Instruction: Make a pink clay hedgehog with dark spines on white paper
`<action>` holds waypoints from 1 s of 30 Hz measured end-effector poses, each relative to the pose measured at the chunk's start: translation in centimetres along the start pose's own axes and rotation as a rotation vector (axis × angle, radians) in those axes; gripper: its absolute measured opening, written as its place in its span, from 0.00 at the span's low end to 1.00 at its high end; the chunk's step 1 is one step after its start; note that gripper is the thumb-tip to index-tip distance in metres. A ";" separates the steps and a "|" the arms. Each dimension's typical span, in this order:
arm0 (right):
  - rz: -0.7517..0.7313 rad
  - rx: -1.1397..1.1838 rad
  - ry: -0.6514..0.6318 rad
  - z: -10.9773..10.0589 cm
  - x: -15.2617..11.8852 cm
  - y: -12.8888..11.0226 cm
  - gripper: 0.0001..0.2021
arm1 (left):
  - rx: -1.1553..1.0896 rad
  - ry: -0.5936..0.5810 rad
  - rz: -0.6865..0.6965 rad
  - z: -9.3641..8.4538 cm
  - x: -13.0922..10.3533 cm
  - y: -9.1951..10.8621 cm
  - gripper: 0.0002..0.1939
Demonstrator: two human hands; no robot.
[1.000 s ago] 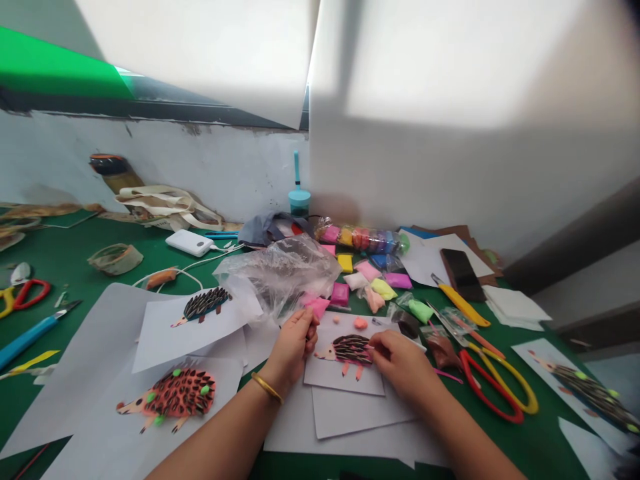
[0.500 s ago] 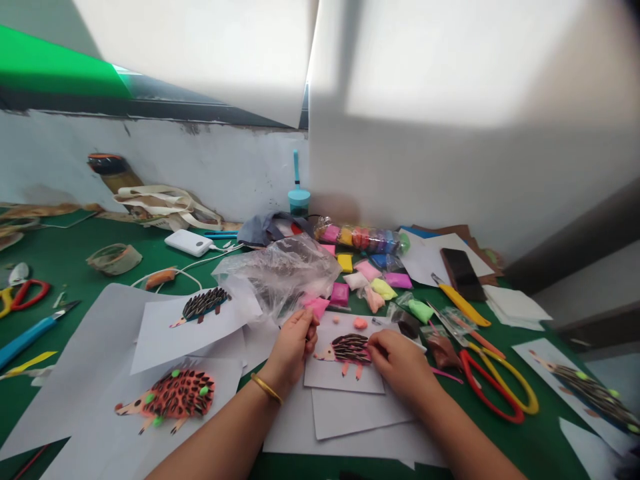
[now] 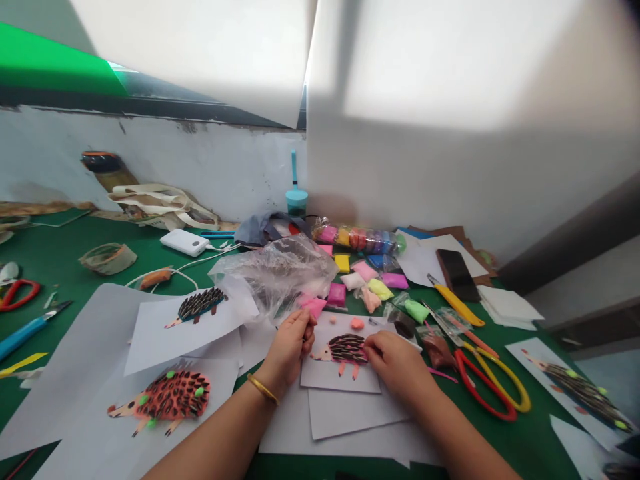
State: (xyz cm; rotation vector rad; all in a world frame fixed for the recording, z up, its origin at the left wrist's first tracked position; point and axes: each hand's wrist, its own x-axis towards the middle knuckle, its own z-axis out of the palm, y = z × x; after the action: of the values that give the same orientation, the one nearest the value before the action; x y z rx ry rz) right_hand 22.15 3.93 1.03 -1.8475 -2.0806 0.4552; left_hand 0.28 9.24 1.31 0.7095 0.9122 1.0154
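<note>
A hedgehog picture (image 3: pixel 347 348) lies on a small white card (image 3: pixel 320 382) between my hands, with a pale pink face, pink legs and dark, seed-like spines. My right hand (image 3: pixel 397 367) is closed in a pinch at the hedgehog's right end; its fingertips hide whatever they hold. At the card's upper left, my left hand (image 3: pixel 289 343) has its fingers pressed together, just below a bright pink clay packet (image 3: pixel 314 306). I cannot make out what is in it. Near the card's top edge sit a coral clay lump (image 3: pixel 357 323) and a smaller pink clay ball (image 3: pixel 333 320).
Several clay packets (image 3: pixel 380 289) and a crumpled plastic bag (image 3: pixel 273 270) lie behind the card. Scissors (image 3: pixel 487 390), a yellow craft knife (image 3: pixel 459 305) and a phone (image 3: pixel 457 275) are at right. Another hedgehog picture (image 3: pixel 167 395) with green dots lies at left.
The whole view has shifted slightly, so things appear a little further left. Both hands keep their pinched poses beside the hedgehog card.
</note>
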 end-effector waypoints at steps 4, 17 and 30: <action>-0.030 0.102 0.079 -1.0 -0.4 0.0 0.09 | -0.085 -0.076 -0.017 0.0 -0.4 0.2 0.24; -0.366 0.415 0.143 0.1 -1.5 -2.7 0.11 | 0.228 -0.536 -0.312 2.5 -3.5 -0.3 0.01; -0.059 0.401 0.199 -0.5 -0.9 0.1 0.07 | 0.069 -0.268 -0.247 1.8 -2.5 0.4 0.18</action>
State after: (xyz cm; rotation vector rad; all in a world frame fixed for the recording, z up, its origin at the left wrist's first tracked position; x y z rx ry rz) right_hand 22.55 3.07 1.42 -1.5275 -1.7547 0.5966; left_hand 1.11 6.92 3.25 0.7499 0.7800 0.6551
